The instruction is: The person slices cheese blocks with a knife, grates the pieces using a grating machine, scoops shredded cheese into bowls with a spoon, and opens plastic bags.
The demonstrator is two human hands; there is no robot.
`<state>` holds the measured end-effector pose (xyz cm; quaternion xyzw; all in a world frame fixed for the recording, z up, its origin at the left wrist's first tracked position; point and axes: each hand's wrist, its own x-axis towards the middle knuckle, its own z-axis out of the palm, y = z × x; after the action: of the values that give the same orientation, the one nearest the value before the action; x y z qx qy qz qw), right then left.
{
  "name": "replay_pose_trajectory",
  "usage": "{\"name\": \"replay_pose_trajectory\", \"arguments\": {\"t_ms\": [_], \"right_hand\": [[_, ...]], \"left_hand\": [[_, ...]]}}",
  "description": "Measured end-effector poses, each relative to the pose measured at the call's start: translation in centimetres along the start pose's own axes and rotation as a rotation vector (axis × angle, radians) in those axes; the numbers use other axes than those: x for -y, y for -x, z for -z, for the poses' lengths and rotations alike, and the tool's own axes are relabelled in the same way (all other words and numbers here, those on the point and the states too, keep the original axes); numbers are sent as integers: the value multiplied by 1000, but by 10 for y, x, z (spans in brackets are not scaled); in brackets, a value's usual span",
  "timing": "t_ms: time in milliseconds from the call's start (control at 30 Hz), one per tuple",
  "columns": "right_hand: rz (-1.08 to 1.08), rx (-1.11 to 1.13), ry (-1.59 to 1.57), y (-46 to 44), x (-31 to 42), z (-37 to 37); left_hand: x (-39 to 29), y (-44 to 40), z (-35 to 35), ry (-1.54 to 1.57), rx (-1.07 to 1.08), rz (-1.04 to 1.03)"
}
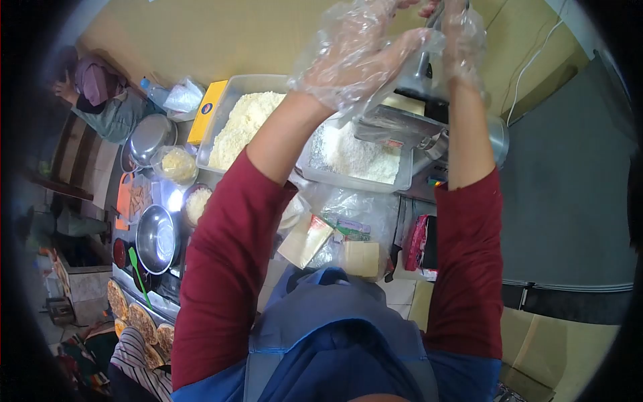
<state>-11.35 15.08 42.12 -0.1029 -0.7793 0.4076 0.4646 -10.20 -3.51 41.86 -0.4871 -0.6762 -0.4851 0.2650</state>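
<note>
Both my hands wear clear plastic gloves at the top of the view. My left hand (358, 60) is spread, with its thumb stretched toward a metal lever (423, 67); its fingertips run to the frame's edge. Beside it, my right hand (463, 40) is closed around the lever's upper part, though the glove and edge partly hide the grip. Below the hands stands a metal grating machine (388, 126) with a pale block (404, 104) in its opening. Under its chute, white shreds (355, 154) lie heaped in a clear plastic tub (362, 185).
Left of it, another tub (203, 157) holds pale yellow shreds, beside a yellow box (207, 110). Metal bowls (157, 238), a bag (176, 165) and round flatbreads (140, 321) line the left side. Wrapped blocks (362, 258) lie near my apron. Another person (110, 100) is at far left.
</note>
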Motion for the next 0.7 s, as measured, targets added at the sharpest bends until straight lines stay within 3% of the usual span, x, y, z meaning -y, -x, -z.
{"name": "replay_pose_trajectory", "arguments": {"t_ms": [33,100,133,167,367,433,533,700], "right_hand": [[-2,-3,-2,13,-4,8],[588,74,-137,37,-16,23],[397,231,-195,42,-22,23],[392,229,-195,46,-28,22],[505,36,143,65,-32,23],[528,12,216,68,-34,25],[551,-7,289,71,-37,26],[583,-26,368,79,-38,24]], "left_hand": [[-4,-4,-2,-61,31,-12],[-3,-11,-20,-47,-27,-63],[-8,-14,-28,-33,-90,-108],[-12,-15,-36,-32,-85,-107],[-39,-19,-52,57,80,68],[-35,-16,-62,-64,-59,-26],[-35,-9,-68,-68,-106,-40],[-38,1,-66,-80,-43,22]]}}
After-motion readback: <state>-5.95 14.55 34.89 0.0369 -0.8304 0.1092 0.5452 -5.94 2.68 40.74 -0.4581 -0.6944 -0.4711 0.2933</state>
